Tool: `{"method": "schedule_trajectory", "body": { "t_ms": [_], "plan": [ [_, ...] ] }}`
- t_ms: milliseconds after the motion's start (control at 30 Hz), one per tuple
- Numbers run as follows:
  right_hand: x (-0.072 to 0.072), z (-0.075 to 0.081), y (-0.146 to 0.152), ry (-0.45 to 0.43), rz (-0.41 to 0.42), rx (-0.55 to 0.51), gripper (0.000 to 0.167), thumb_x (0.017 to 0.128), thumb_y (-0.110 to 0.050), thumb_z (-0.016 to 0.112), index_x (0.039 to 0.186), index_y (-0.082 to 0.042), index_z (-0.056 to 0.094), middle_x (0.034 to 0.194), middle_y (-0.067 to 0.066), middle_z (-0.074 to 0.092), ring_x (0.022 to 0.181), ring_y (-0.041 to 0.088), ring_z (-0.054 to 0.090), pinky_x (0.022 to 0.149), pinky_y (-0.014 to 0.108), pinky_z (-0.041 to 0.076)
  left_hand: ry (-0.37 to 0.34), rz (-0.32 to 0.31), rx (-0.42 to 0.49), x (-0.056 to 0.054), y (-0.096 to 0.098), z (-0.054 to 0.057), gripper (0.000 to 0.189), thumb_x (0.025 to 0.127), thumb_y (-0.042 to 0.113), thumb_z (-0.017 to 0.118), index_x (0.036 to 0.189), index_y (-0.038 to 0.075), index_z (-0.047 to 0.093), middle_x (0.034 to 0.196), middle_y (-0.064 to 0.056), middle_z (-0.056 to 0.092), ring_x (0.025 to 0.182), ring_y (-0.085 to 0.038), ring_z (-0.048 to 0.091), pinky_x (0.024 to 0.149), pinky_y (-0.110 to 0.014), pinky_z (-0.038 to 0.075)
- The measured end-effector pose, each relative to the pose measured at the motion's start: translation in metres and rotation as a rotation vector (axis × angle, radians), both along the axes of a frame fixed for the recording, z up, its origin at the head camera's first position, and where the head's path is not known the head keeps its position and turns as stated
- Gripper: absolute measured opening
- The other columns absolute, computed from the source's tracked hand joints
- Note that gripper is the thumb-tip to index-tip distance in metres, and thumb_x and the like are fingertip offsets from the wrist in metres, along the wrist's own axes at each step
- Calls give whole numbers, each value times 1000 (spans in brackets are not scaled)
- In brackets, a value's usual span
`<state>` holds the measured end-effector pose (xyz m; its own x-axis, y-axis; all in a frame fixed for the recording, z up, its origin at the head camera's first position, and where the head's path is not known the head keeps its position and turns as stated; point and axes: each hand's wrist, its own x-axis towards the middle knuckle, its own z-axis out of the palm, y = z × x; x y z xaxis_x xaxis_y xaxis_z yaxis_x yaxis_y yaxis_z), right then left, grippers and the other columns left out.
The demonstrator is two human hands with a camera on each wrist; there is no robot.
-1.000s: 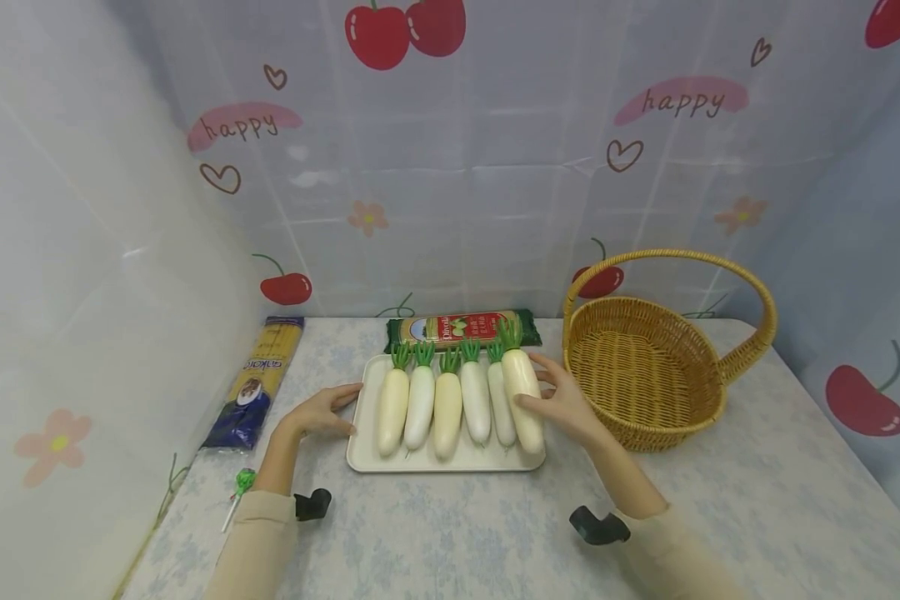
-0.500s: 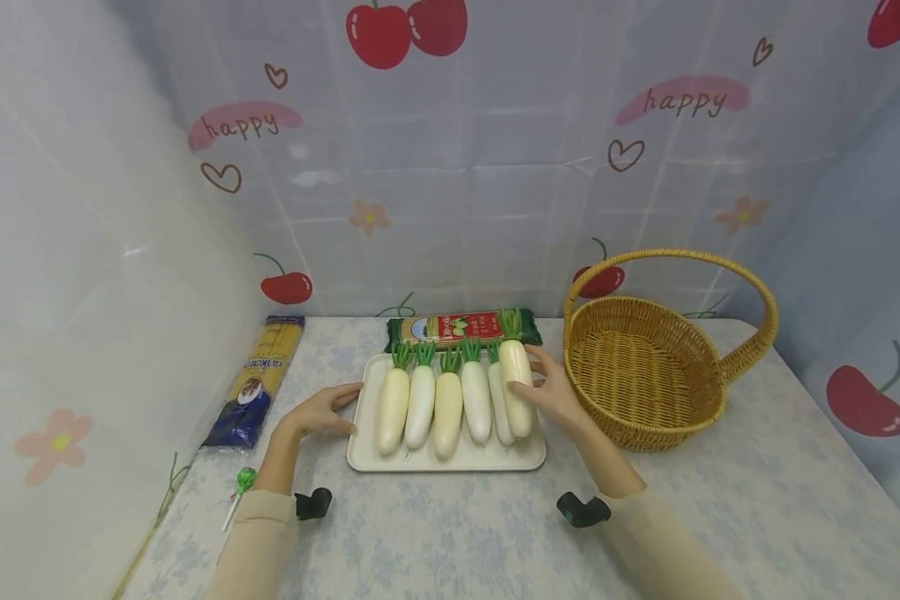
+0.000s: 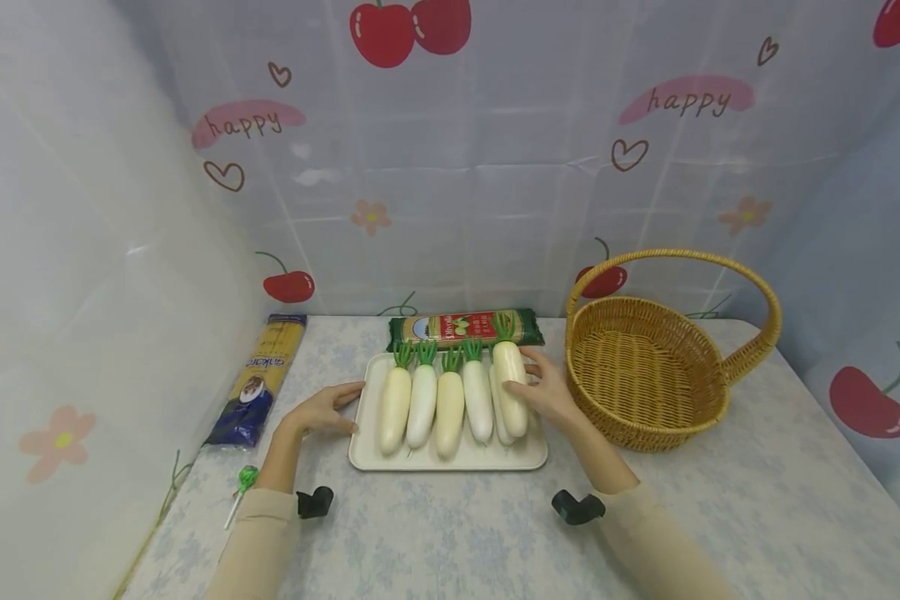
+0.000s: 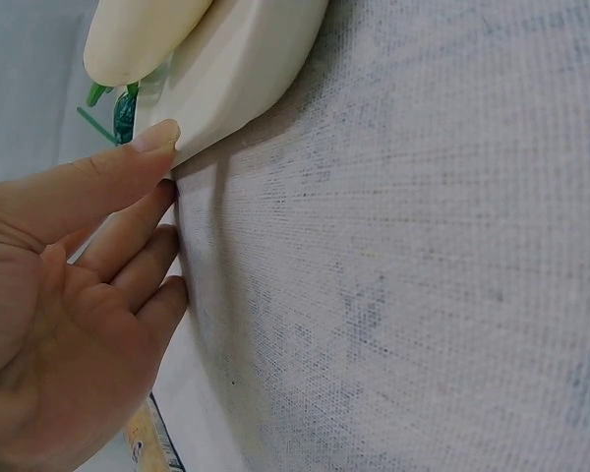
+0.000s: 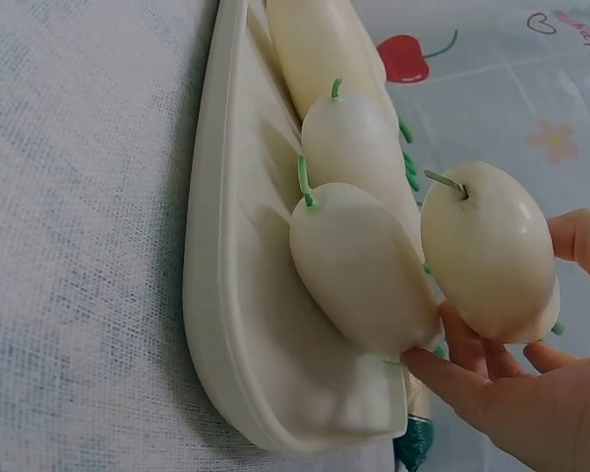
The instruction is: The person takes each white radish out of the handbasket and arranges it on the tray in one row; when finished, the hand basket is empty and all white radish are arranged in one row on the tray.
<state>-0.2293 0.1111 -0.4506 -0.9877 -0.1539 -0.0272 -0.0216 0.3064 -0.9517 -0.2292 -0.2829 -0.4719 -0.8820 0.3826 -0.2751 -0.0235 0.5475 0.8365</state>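
Note:
My right hand [image 3: 553, 393] grips a white radish [image 3: 512, 390] with a green top, thumb on one side and fingers on the other. The right wrist view shows this radish [image 5: 487, 251] raised above the tray, partly over another white radish [image 5: 359, 270]. Several more radishes [image 3: 450, 412] lie side by side on the cream tray [image 3: 522, 457], tops toward the back. At the tray's left edge rests my left hand [image 3: 321, 412], its fingers extended. In the left wrist view, the thumb and fingertips of the left hand [image 4: 84, 295] touch the tray's rim [image 4: 265, 84].
A wicker basket [image 3: 637, 379] with a tall handle stands right of the tray. Behind the tray lies a green and red pasta packet [image 3: 461, 327]. To the left are a blue and yellow pasta packet [image 3: 258, 379] and a green lollipop [image 3: 246, 478].
The right hand has lifted the rightmost radish and shifted it slightly left and back, over the radish beside it. The left hand has stayed at the tray's edge.

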Motion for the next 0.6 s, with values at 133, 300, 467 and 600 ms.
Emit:
{"method": "schedule_trajectory", "body": {
  "t_ms": [133,300,467,600],
  "plan": [
    [-1,1,-2,-16,9,-5,74,85,-13,67,146,0,28,131,33,47,107,41,56,84,43,51,-1,0,2,0,0,0,90,71,-4,75,146,-6,26,148,-25,26,138,-40,21,111,-55,15],
    [1,3,-6,-33,12,-21,74,84,-13,67,146,-1,28,132,30,47,111,41,54,88,46,49,2,-1,-1,0,0,1,90,71,-4,75,146,-5,25,148,-26,26,138,-40,22,111,-55,16],
    [3,3,-7,-63,19,-53,76,85,-13,67,147,-2,26,135,30,45,119,42,49,93,49,47,0,-3,9,-1,0,-1,90,71,-4,75,146,-5,26,148,-25,26,138,-39,22,111,-53,19],
    [3,0,-6,-100,-11,-72,75,85,-14,66,148,-3,26,136,29,43,119,42,49,91,47,48,0,-6,19,0,-1,-1,91,70,-4,76,146,-5,26,148,-26,26,137,-40,24,109,-52,26]
  ]
}}
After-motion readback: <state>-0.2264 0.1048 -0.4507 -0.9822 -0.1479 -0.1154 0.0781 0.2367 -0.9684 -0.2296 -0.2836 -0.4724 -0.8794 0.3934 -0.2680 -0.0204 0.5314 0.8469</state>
